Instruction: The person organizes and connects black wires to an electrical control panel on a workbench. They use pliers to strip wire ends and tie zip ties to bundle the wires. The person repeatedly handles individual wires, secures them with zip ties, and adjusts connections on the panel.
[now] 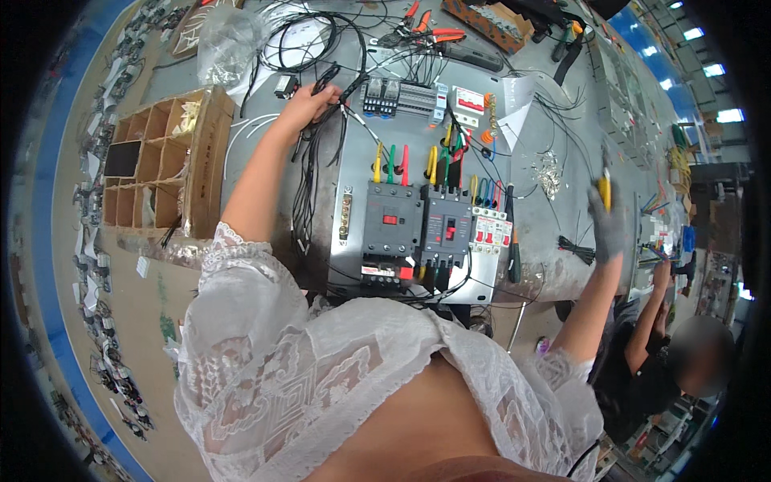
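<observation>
My left hand (312, 106) is closed round a bundle of black wires (303, 189) at the left end of a metal mounting plate (348, 169); the loose ends hang toward me. On the plate sit a large dark contactor (391, 218), a dark circuit breaker (445, 229) and a small white breaker with red switches (489, 231). Yellow, green and red sleeved cables (391, 165) rise from their terminals. Off to the right, my right hand (607, 221), in a grey glove, is closed on a yellow-handled tool (604, 189); its working end is too blurred to name.
A cardboard compartment box (210, 161) stands left. Red-handled pliers (446, 34) and coiled black cable (301, 40) lie at the back. Small metal pieces (548, 175) and a screwdriver (514, 249) lie right of the plate. A co-worker (642, 353) is at the right.
</observation>
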Tool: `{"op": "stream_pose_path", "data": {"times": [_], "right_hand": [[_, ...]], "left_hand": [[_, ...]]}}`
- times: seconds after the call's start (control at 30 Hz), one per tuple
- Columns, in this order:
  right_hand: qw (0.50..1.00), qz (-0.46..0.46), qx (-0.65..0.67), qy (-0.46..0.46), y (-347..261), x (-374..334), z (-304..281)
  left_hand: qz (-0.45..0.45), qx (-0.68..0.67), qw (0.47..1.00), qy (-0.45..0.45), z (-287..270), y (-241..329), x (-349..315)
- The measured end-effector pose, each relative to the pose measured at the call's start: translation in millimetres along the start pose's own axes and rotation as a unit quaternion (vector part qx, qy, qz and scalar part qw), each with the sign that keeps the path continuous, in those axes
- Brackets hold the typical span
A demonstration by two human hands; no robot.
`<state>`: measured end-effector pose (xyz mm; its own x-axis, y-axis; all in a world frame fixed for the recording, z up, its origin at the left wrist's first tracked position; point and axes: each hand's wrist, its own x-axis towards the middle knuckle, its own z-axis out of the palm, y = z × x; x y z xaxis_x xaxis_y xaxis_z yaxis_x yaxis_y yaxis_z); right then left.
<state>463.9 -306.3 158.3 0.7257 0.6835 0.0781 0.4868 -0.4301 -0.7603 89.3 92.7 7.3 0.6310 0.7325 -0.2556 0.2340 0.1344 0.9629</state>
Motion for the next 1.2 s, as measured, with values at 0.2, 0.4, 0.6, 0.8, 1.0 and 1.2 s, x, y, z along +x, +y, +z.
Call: {"op": "stream_pose_path", "data": {"times": [0.2,0.4,0.6,0.8,1.0,1.2], "right_hand": [[0.853,-0.236,-0.441,-0.149,-191.5,64.7,160.4],[0.701,-0.285,-0.61,-0.234,-219.8,121.1,281.0],[0.64,-0.347,-0.64,-0.244,-194.5,136.9,306.4],[0.632,-0.324,-0.647,-0.278,-192.7,136.5,311.6],[0.637,-0.387,-0.625,-0.23,-176.9,134.8,308.8],[0.657,-0.394,-0.612,-0.195,-173.3,130.6,311.3]], "left_hand": [[-0.011,-0.078,0.996,-0.049,2.6,13.6,21.5],[-0.016,-0.041,0.997,-0.071,7.1,11.3,42.6],[0.0,-0.068,0.996,-0.058,6.2,7.5,38.9],[0.003,-0.07,0.995,-0.065,5.2,6.7,41.4],[0.006,-0.076,0.995,-0.06,6.8,4.5,43.7],[-0.004,-0.082,0.995,-0.063,5.5,5.2,43.4]]}}
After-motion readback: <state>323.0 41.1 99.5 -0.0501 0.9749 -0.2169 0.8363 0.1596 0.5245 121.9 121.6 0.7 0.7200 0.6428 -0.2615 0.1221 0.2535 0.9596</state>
